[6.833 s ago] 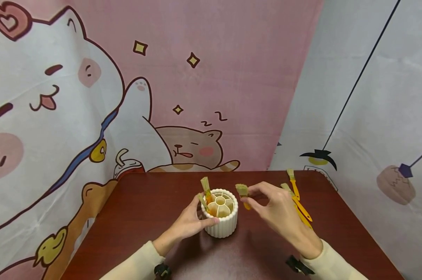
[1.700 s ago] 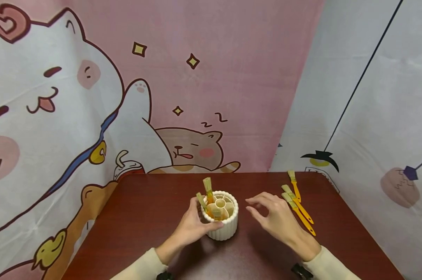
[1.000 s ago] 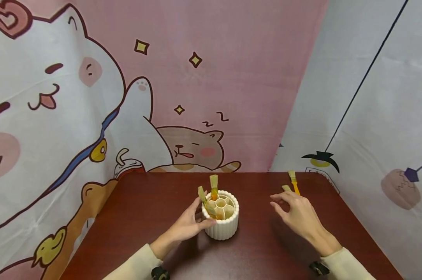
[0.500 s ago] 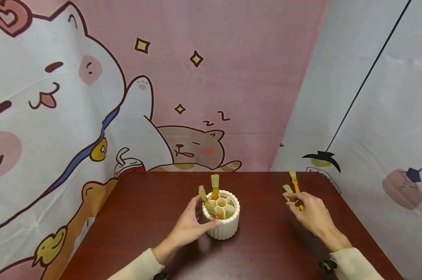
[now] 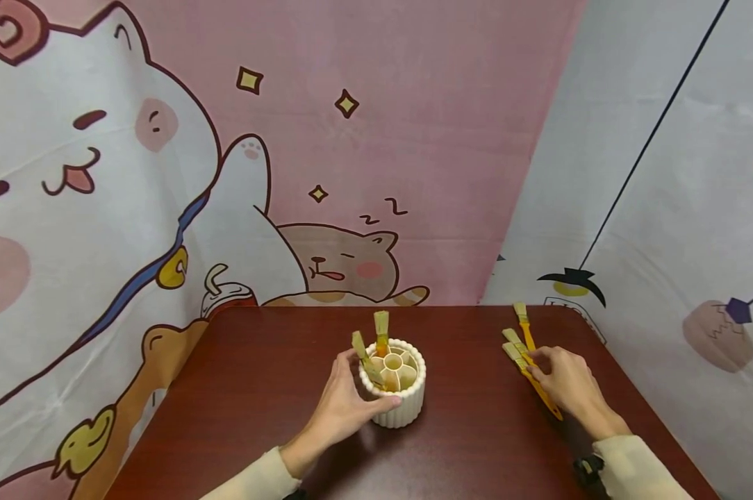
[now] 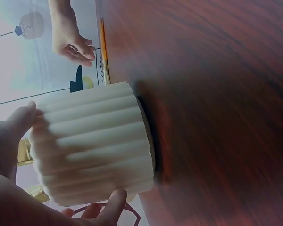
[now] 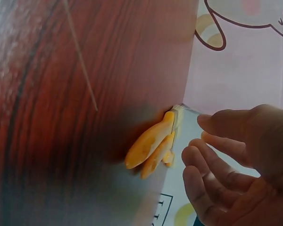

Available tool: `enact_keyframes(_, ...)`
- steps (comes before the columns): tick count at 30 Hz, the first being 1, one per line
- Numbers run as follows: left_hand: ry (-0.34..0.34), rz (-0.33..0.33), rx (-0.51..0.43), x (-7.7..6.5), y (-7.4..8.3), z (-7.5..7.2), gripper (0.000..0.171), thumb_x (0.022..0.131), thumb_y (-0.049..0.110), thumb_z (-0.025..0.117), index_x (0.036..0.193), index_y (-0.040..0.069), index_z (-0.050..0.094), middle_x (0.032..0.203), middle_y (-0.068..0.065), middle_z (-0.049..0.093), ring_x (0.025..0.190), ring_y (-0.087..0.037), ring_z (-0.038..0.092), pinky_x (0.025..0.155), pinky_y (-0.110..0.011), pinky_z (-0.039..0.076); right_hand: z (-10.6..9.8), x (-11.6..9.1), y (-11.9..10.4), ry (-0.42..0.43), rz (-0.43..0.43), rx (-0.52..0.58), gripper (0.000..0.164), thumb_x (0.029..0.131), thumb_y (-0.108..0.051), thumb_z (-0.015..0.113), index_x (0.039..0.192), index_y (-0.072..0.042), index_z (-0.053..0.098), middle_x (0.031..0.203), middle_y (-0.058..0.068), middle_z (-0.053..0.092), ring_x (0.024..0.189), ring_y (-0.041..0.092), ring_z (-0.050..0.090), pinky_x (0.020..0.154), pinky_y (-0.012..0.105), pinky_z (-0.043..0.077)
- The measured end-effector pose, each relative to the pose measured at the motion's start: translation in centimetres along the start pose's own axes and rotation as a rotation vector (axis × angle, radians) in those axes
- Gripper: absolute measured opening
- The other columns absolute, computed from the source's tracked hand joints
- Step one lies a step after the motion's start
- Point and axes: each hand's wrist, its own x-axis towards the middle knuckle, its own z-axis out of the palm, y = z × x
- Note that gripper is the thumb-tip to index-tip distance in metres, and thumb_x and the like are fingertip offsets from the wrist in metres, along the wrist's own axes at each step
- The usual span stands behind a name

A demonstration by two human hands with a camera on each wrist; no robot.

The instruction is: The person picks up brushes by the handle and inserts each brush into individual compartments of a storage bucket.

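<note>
Head view, item one: left hand (image 5: 339, 410), thumb and fingers curved round the outside of a holder (image 5: 408, 410), gripping it upright. Item two: right hand (image 5: 570, 382), fingers loosely bent, with no brush seen in their hold; whether they touch a handle cannot be told. Close by those fingertips: near brush (image 5: 542, 394) and middle brush (image 5: 510, 336), side by side, flat on the surface (image 5: 276, 396); beyond them, far brush (image 5: 521, 314). Inside the holder: back brush (image 5: 381, 326), almost upright; side brush (image 5: 359, 343), leaning outward toward the left hand; front brush (image 5: 374, 375), sitting low.

Risks, as judged: with handles lying so close, the fingers could catch two brushes at once or knock one away; brushes crowding one side could tangle, or weigh the holder over, should the left grip slacken.

Materials: holder, cream-white, probably plastic, round, with vertical ribs, beaded rim and petal-shaped compartments; brushes, glossy yellow-orange handles, flat pale bristle heads; surface, smooth, reddish-brown, wood-grained, faintly shiny; backdrop (image 5: 414, 139), creased pink and white cloth printed with cartoon animals.
</note>
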Motion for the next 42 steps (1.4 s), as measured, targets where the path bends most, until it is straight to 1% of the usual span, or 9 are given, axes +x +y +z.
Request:
enact_keyframes(2, -0.003, 0.001, -0.004, 0.0, 0.1, 0.0, 0.117, 0.077, 0.053, 0.109, 0.163, 0.002, 0.047, 0.155, -0.02, 0.061, 0.144, -0.036, 0.065, 0.12, -0.058, 0.056, 0.1, 0.2, 0.2, -0.016, 0.014, 0.005, 0.033, 0.1, -0.014, 0.091, 0.129, 0.002, 0.084, 0.128, 0.034, 0.081, 0.093, 0.037, 0.074, 0.066, 0.041, 0.056)
enact_keyframes(7, -0.014, 0.01, -0.005, -0.1, 0.2, -0.2, 0.114, 0.079, 0.052, 0.109, 0.162, 0.003, 0.048, 0.153, -0.018, 0.063, 0.142, -0.034, 0.066, 0.116, -0.053, 0.057, 0.3, 0.5, 0.4, -0.033, 0.03, 0.015, 0.031, 0.099, -0.015, 0.093, 0.124, 0.001, 0.086, 0.124, 0.031, 0.083, 0.096, 0.037, 0.077, 0.068, 0.044, 0.059)
enact_keyframes(12, -0.047, 0.011, -0.042, -0.1, 0.2, -0.5, 0.111, 0.082, 0.046, 0.108, 0.164, 0.003, 0.047, 0.151, -0.018, 0.063, 0.132, -0.029, 0.069, 0.108, -0.044, 0.061, 0.5, 0.6, 0.6, -0.041, 0.026, 0.021, 0.031, 0.1, -0.018, 0.093, 0.121, 0.002, 0.086, 0.109, 0.022, 0.086, 0.096, 0.038, 0.08, 0.077, 0.056, 0.067)
enact_keyframes(15, -0.075, 0.011, -0.081, -0.1, 0.2, -0.7, 0.108, 0.084, 0.04, 0.108, 0.164, 0.002, 0.047, 0.15, -0.019, 0.065, 0.126, -0.027, 0.072, 0.103, -0.04, 0.065, 0.7, 0.7, 0.8, -0.051, 0.024, 0.021, 0.032, 0.1, -0.02, 0.094, 0.121, 0.002, 0.085, 0.107, 0.02, 0.086, 0.098, 0.04, 0.08, 0.083, 0.062, 0.067)
enact_keyframes(19, -0.111, 0.021, -0.15, -0.1, 0.1, -0.9, 0.104, 0.086, 0.03, 0.107, 0.165, -0.001, 0.047, 0.153, -0.022, 0.066, 0.133, -0.034, 0.074, 0.108, -0.05, 0.067, 1.0, 0.7, 1.0, -0.053, 0.011, 0.019, 0.03, 0.1, -0.021, 0.094, 0.119, 0.002, 0.086, 0.104, 0.018, 0.086, 0.099, 0.041, 0.081, 0.085, 0.064, 0.066)
enact_keyframes(23, -0.15, 0.008, -0.222, 0.1, 0.0, -1.3, 0.103, 0.089, 0.022, 0.105, 0.169, 0.0, 0.044, 0.159, -0.026, 0.065, 0.144, -0.045, 0.071, 0.118, -0.06, 0.063, 1.2, 0.8, 1.1, -0.05, 0.002, 0.021, 0.029, 0.1, -0.02, 0.093, 0.117, 0.002, 0.086, 0.102, 0.017, 0.085, 0.097, 0.04, 0.08, 0.083, 0.063, 0.066)
enact_keyframes(29, -0.21, -0.028, -0.315, 0.4, -0.1, -1.6, 0.103, 0.092, 0.014, 0.101, 0.174, 0.001, 0.04, 0.163, -0.03, 0.062, 0.144, -0.049, 0.072, 0.118, -0.058, 0.063, 1.5, 1.1, 1.3, -0.062, 0.025, 0.032, 0.027, 0.102, -0.021, 0.091, 0.117, 0.001, 0.087, 0.1, 0.014, 0.086, 0.094, 0.036, 0.08, 0.08, 0.061, 0.066)
enact_keyframes(34, -0.253, -0.055, -0.387, 0.7, -0.2, -1.7, 0.103, 0.094, 0.009, 0.098, 0.177, 0.002, 0.036, 0.173, -0.029, 0.053, 0.154, -0.049, 0.064, 0.124, -0.059, 0.059, 1.7, 1.4, 1.4, -0.062, 0.036, 0.039, 0.027, 0.103, -0.025, 0.09, 0.117, -0.001, 0.088, 0.1, 0.011, 0.087, 0.09, 0.032, 0.079, 0.075, 0.057, 0.066)
enact_keyframes(42, -0.283, -0.057, -0.395, 1.1, -0.2, -2.0, 0.102, 0.097, 0.008, 0.095, 0.178, 0.003, 0.033, 0.18, -0.026, 0.046, 0.164, -0.053, 0.052, 0.132, -0.067, 0.049, 1.7, 2.0, 0.8, -0.097, 0.047, 0.054, 0.023, 0.104, -0.022, 0.089, 0.116, -0.003, 0.087, 0.099, 0.01, 0.086, 0.087, 0.026, 0.077, 0.074, 0.054, 0.065)
